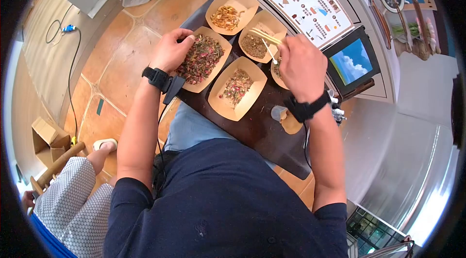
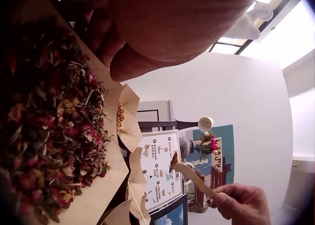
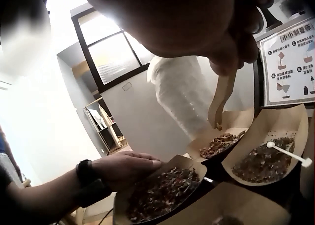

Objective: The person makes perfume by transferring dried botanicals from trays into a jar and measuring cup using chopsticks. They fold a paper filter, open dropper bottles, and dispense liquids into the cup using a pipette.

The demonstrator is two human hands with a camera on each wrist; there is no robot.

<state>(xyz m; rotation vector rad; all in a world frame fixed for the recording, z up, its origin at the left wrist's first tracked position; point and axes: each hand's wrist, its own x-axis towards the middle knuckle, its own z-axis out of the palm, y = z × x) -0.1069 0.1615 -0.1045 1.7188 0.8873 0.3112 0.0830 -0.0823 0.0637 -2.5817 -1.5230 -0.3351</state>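
Note:
My left hand (image 1: 170,50) grips the far left rim of a paper tray (image 1: 225,64) filled with dried petals and herbs (image 2: 59,121). In the right wrist view, that hand (image 3: 125,170) lies along the tray's side. My right hand (image 1: 305,66) pinches pale wooden tongs (image 1: 266,36) above the tray of brown crumbs (image 1: 255,47). In the left wrist view, the tongs (image 2: 197,180) have a small dark reddish-brown bit at their tip. A little white spoon (image 3: 288,153) leans across the crumb tray's edge.
Another tray holds orange-brown dried strips (image 1: 225,18); a nearer tray (image 1: 228,110) has a few petals. The dark table (image 1: 262,137) carries a small clear cup (image 1: 278,113). Behind stand an instruction sign (image 1: 310,6) and a screen (image 1: 353,59). Someone sits at the lower left.

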